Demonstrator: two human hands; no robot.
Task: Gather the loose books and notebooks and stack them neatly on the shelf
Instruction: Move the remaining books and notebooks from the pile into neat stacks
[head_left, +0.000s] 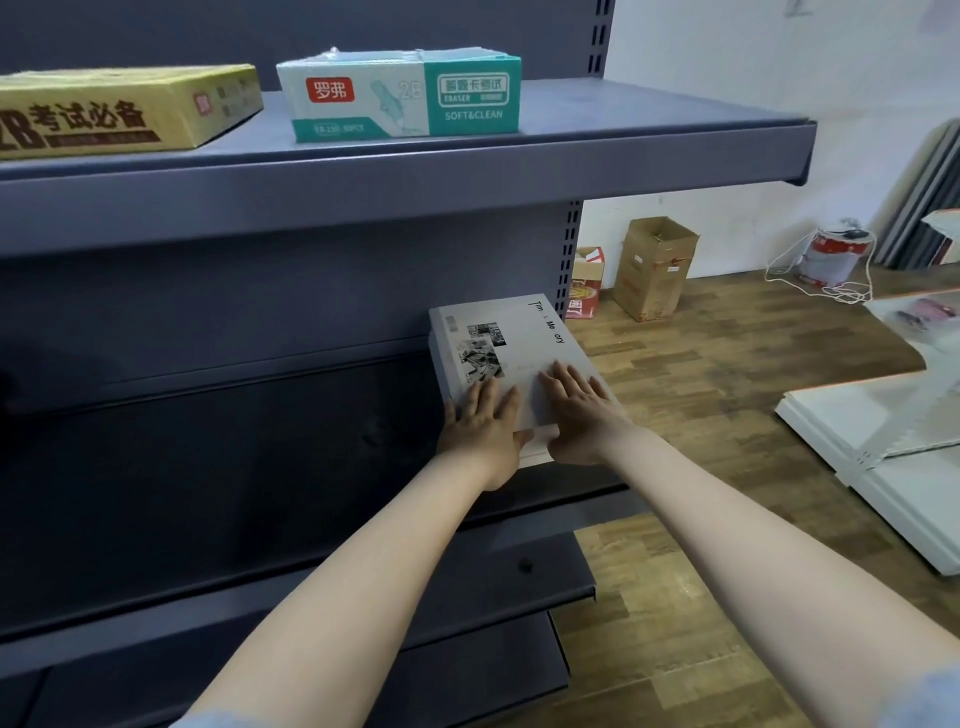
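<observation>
A stack of grey-white books (511, 338) lies flat at the right end of the dark middle shelf (260, 467). The top cover carries black print and small photos. My left hand (485, 423) rests flat on the near left part of the top cover, fingers straight, thumb at the near edge. My right hand (579, 408) lies flat on the near right part, fingers spread forward, its thumb down by the stack's near end.
On the upper shelf (623, 150) stand a yellow carton (124, 109) and a teal-and-white eraser box (400, 93). On the wooden floor to the right are cardboard boxes (654, 267), a paint can (834, 257) with a white cable, and white panels (893, 452).
</observation>
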